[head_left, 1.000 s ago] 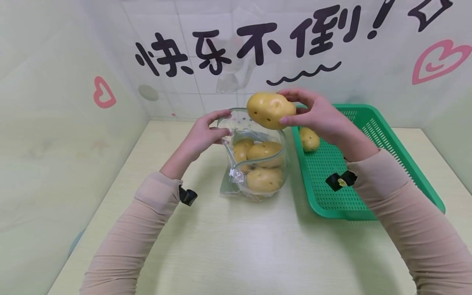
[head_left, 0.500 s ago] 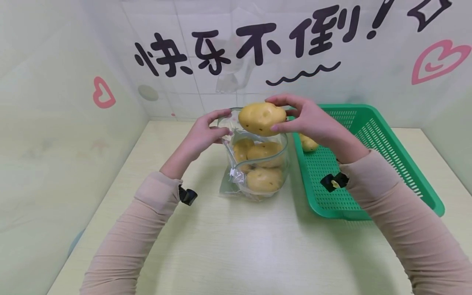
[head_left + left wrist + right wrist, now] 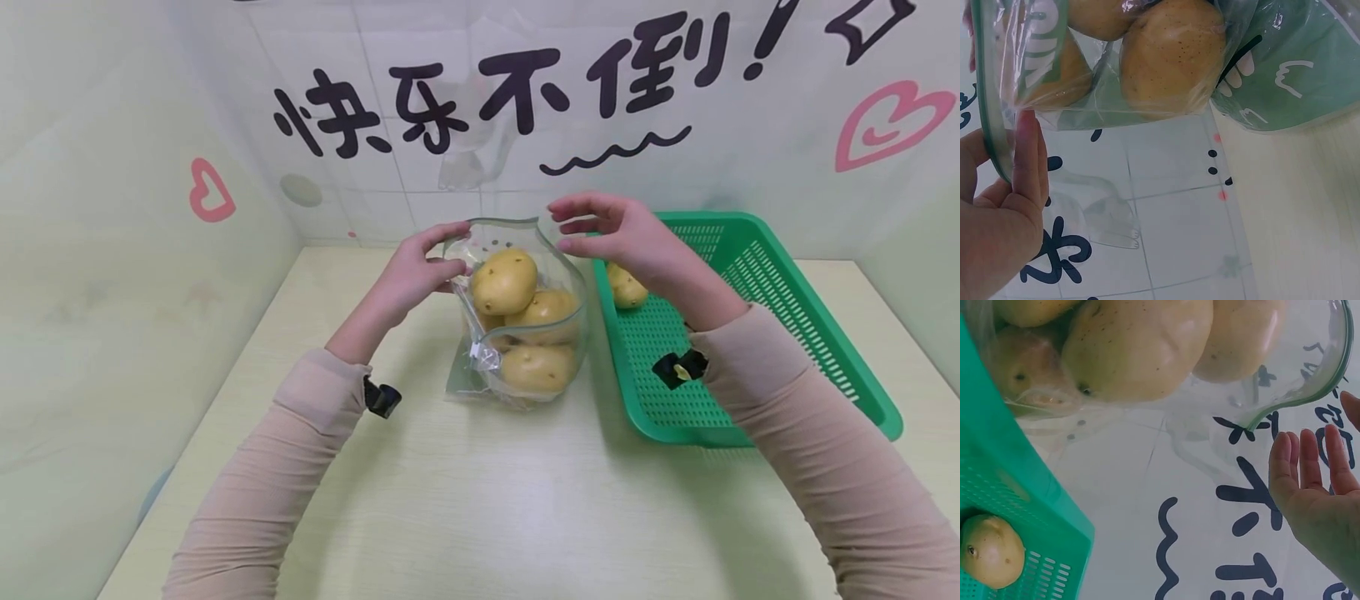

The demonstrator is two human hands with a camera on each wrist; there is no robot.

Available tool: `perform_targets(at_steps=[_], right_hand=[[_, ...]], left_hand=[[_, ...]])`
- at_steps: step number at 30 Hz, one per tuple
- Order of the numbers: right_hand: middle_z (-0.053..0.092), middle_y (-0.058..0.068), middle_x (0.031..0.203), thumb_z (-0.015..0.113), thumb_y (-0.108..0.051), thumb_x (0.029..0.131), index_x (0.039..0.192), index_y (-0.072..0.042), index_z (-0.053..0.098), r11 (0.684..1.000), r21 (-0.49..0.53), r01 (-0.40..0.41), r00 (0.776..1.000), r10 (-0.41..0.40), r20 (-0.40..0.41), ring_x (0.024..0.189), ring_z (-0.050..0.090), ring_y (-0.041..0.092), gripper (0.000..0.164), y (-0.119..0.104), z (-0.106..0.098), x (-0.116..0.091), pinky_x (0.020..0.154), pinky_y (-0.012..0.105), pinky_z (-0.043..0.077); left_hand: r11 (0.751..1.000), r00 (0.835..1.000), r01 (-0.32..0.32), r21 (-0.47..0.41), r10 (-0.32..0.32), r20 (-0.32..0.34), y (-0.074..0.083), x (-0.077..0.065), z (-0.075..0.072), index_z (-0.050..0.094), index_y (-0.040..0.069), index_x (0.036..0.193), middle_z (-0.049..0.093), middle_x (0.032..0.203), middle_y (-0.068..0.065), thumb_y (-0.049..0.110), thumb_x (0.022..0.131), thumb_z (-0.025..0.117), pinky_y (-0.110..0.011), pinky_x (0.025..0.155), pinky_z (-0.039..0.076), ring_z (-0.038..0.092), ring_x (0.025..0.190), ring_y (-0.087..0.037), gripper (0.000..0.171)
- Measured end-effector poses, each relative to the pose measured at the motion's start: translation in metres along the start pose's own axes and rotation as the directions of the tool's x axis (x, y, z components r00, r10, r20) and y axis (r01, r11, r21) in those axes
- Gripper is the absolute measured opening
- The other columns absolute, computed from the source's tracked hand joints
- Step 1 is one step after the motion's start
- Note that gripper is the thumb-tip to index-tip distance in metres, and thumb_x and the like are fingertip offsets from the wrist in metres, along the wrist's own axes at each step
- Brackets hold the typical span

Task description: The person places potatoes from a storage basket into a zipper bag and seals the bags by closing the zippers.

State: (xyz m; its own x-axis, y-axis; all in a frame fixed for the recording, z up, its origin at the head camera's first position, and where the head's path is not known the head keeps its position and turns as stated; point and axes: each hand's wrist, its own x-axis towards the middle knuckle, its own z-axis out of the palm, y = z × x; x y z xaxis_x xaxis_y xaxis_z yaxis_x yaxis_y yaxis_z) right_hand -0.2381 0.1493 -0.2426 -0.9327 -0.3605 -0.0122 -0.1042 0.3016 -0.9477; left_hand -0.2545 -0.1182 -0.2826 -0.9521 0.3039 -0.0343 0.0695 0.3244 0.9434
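A clear zip bag stands with its mouth open on the table, several yellow potatoes inside. My left hand grips the left side of the bag's rim; in the left wrist view, the fingers and thumb lie on either side of the green zip strip. One potato lies on top of the others, just inside the mouth. Right of the bag's rim, my right hand hovers with fingers apart and nothing in it. The right wrist view shows these fingers near the bag's edge, not touching it.
A green plastic basket stands to the right, close beside the bag. Inside it, at the near-bag side, lies a potato. Behind everything rises a white wall covering with black lettering.
My right hand first moved left with a potato over the bag, then let it go. That potato now rests on the others in the bag. My left hand has stayed at the rim.
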Motion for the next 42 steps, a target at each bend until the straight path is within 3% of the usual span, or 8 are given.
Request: perform_targets(at_steps=[15, 25, 33, 42], right_hand=[[0.047, 0.001, 0.14, 0.059, -0.027, 0.094, 0.137, -0.015, 0.048, 0.995, -0.058, -0.084, 0.993, 0.078, -0.086, 0.129, 0.045, 0.018, 0.046, 0.032, -0.03, 0.01, 0.116, 0.043, 0.033], [0.052, -0.01, 0.123, 0.059, -0.027, 0.094, 0.138, -0.011, 0.047, 0.991, -0.073, -0.112, 0.982, 0.099, -0.16, 0.125, 0.043, 0.017, 0.049, 0.064, -0.05, 0.015, 0.116, 0.045, 0.032], [0.042, 0.015, 0.143, 0.057, -0.03, 0.095, 0.141, -0.005, 0.042, 0.974, -0.138, -0.18, 0.968, 0.151, -0.2, 0.137, 0.038, 0.03, 0.055, 0.088, -0.056, 0.019, 0.117, 0.048, 0.033], [0.039, 0.021, 0.146, 0.055, -0.025, 0.097, 0.143, -0.004, 0.04, 0.96, -0.178, -0.215, 0.961, 0.175, -0.216, 0.138, 0.035, 0.036, 0.053, 0.108, -0.058, 0.02, 0.115, 0.053, 0.033]], left_hand=[[1.0, 1.0, -0.002, 0.021, 0.002, 0.004, 0.002, -0.001, -0.002, 0.038, 0.011, 0.146, 0.04, 0.15, -0.006, 0.002, 0.09, 0.05, -0.021, 0.075, 0.059, 0.062, 0.103, -0.018, 0.058], [1.0, 1.0, -0.009, 0.017, 0.009, -0.004, 0.002, -0.001, -0.001, 0.04, 0.012, 0.145, 0.042, 0.149, -0.006, 0.003, 0.09, 0.05, -0.022, 0.075, 0.06, 0.063, 0.099, -0.014, 0.057], [1.0, 1.0, 0.002, 0.021, -0.002, -0.004, 0.002, -0.001, -0.002, 0.04, 0.013, 0.145, 0.042, 0.148, -0.004, 0.003, 0.09, 0.051, -0.022, 0.074, 0.06, 0.063, 0.104, -0.02, 0.057], [1.0, 1.0, 0.002, 0.012, -0.002, -0.004, 0.005, -0.003, -0.001, 0.041, 0.013, 0.145, 0.042, 0.148, -0.004, 0.002, 0.09, 0.05, -0.021, 0.072, 0.059, 0.062, 0.102, -0.018, 0.056]])
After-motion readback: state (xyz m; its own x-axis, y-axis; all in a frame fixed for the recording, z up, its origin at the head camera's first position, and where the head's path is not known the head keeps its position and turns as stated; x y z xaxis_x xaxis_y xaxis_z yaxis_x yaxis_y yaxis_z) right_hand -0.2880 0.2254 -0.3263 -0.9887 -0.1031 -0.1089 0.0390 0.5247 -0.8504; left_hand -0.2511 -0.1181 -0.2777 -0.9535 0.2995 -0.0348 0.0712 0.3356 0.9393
